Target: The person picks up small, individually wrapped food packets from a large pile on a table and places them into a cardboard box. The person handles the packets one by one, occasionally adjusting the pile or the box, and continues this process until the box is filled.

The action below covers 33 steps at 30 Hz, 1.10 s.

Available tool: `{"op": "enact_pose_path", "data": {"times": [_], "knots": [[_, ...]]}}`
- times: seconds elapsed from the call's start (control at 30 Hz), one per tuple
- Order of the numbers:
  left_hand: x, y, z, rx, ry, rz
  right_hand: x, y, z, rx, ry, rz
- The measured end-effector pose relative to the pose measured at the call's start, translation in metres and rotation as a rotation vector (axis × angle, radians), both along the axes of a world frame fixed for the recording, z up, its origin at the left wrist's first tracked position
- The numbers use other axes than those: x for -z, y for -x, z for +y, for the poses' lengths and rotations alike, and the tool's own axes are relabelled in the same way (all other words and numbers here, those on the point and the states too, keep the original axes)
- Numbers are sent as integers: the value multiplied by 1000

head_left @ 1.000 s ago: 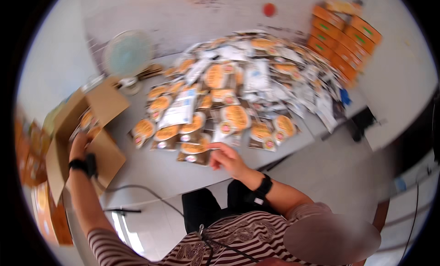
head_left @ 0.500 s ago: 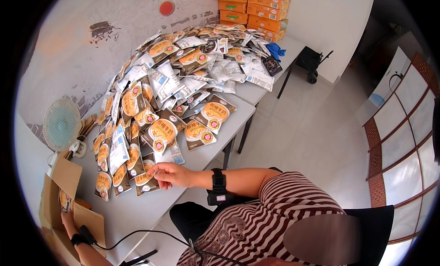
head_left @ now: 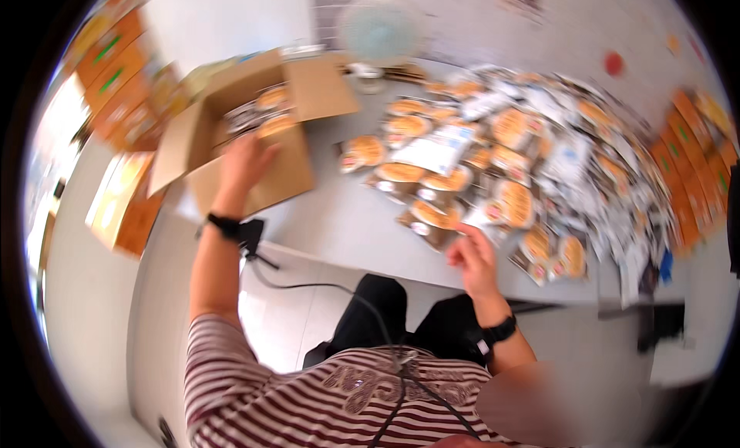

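Note:
My left hand (head_left: 248, 161) reaches over the near side of an open cardboard box (head_left: 297, 166). Brown-and-orange packets (head_left: 274, 99) lie inside that box. Motion smears the left fingers, so whether they grip a packet cannot be made out. At the front edge of the heap, my right hand (head_left: 476, 261) has its index finger stretched out and its other fingers loosely bent. That fingertip is at the corner of a packet (head_left: 433, 215) lying on the table, and no packet is lifted in this hand. A white packet (head_left: 441, 149) rests face down among the nearby ones.
A large heap of packets (head_left: 574, 163) covers the right of the grey table (head_left: 351, 224). Behind stands a fan (head_left: 379, 32). Orange cartons (head_left: 116, 70) are stacked at left, with more orange cartons (head_left: 690, 174) at right. A black cable (head_left: 324, 284) runs from my left wrist.
The view has swung left, bringing the whole box into sight. My left hand was at a packet inside the box and is now at its near side. My right hand remains by the front packets.

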<state>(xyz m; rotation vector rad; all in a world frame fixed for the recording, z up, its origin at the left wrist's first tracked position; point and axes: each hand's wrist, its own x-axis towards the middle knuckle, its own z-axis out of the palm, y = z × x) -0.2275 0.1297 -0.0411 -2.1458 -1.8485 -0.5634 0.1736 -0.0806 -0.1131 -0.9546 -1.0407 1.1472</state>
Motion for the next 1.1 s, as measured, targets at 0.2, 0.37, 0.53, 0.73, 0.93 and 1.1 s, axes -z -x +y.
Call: {"op": "enact_pose_path", "data": {"times": [0.2,0.37,0.53,0.73,0.93,1.1], "knots": [[1,13,-57,103,-210,-89,-5,3,1,32,81,63],[-3,22,-103,149,-175,-129,-3,0,4,11,55,36],[-6,37,-124,227,-155,-98,-5,2,3,37,69,42],[-11,49,-129,247,-123,-117,-7,1,5,-22,74,68],[-29,-20,-154,402,-335,-502,-4,-2,5,-37,61,69],[-19,-101,-155,884,130,-659,-6,-3,4,-31,48,62]]}}
